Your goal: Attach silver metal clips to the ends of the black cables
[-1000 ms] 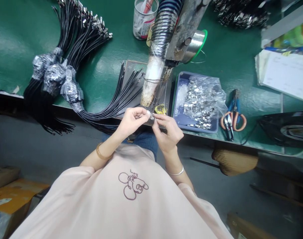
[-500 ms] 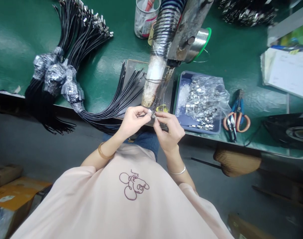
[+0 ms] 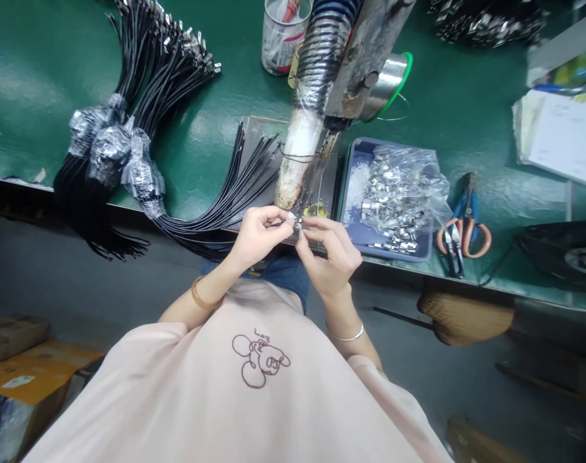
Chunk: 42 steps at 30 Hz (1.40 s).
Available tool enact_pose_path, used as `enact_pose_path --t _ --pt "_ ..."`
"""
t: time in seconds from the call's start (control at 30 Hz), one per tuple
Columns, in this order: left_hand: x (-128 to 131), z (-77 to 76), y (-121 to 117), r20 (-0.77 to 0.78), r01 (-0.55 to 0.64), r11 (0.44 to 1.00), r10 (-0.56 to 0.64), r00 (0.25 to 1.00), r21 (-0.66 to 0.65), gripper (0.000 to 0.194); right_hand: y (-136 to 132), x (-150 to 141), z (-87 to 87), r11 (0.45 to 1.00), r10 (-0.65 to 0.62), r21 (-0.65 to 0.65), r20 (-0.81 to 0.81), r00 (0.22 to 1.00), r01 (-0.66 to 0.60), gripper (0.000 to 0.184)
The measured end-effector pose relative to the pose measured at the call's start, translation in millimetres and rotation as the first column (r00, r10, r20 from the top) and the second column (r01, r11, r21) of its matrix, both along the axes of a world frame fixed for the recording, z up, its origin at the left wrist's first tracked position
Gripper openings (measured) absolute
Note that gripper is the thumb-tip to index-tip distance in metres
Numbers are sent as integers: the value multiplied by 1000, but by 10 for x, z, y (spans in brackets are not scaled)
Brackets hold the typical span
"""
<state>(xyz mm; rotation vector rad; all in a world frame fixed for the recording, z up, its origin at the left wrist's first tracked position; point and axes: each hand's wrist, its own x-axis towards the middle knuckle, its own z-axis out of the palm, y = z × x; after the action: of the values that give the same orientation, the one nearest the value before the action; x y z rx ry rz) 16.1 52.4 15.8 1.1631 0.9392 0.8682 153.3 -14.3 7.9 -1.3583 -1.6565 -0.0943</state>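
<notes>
My left hand (image 3: 261, 235) is closed in a pinch on a thin black cable, just below the taped nozzle (image 3: 289, 186). Facing it, my right hand (image 3: 332, 254) pinches a small shiny metal terminal (image 3: 297, 224) at the cable's end. The fingertips nearly meet, so how cable and terminal touch is hidden. To the left, a bundle of black cables (image 3: 201, 218) fans out with its loose ends on a dark plate (image 3: 257, 132). A yellow sponge (image 3: 316, 210) lies just behind my fingers. On the right, a blue tray (image 3: 344, 241) holds bagged and loose metal terminals (image 3: 394, 212).
Wrapped cable bundles (image 3: 110, 151) lie at the left. A metal stand (image 3: 365, 51) with a solder wire spool (image 3: 389, 87) rises ahead, beside a clear cup (image 3: 276, 48). Pliers and cutters with orange handles (image 3: 483, 241) lie right of the tray, near papers (image 3: 567, 135).
The view has shifted slightly, so the bench things sit a little farther right. Both hands keep their pinch at the same spot below the nozzle, with hardly any movement.
</notes>
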Motion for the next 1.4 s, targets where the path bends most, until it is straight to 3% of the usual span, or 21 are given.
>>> enact_pose_path --t 0.9,1.07,1.4 --pt "-68 27 -16 -19 71 997 -70 997 33 13 -28 5 14 1000 26 4 23 999 -27 16" --pt "-20 73 -32 -61 29 998 -26 998 51 10 -23 -5 -4 999 -2 36 85 996 -1 18" --pt "28 89 -35 -90 -27 998 32 995 58 11 9 -6 -12 1000 -20 -6 2 1000 20 16"
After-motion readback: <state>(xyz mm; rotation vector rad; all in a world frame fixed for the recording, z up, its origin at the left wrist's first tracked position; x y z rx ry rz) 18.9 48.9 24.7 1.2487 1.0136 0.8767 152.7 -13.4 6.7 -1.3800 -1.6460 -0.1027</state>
